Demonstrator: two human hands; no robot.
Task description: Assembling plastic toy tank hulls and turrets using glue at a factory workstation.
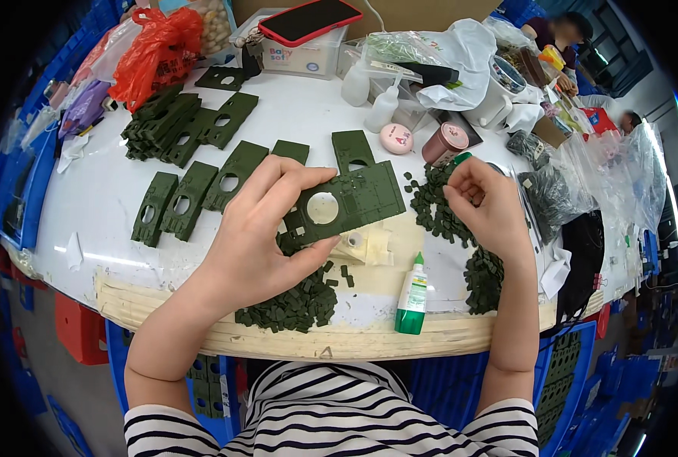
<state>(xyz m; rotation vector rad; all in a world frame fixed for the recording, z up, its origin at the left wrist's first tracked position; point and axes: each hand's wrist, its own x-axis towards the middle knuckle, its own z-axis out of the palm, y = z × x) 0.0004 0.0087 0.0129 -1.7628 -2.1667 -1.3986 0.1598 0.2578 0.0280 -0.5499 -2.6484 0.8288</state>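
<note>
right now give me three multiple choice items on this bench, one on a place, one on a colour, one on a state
1. Where does the glue bottle stand?
A. near the table's front edge, between the forearms
B. on the red phone
C. inside the red bag

2. What colour is the plate with a round hole that is being held?
A. white
B. dark green
C. orange

3. How is that plate held?
A. lying flat on the table
B. pinched in the left hand, lifted off the table
C. gripped in the right hand

Answers:
1. A, it stands upright by the wooden edge.
2. B, same green as the pieces around.
3. B, left thumb and fingers clamp its end.
</note>
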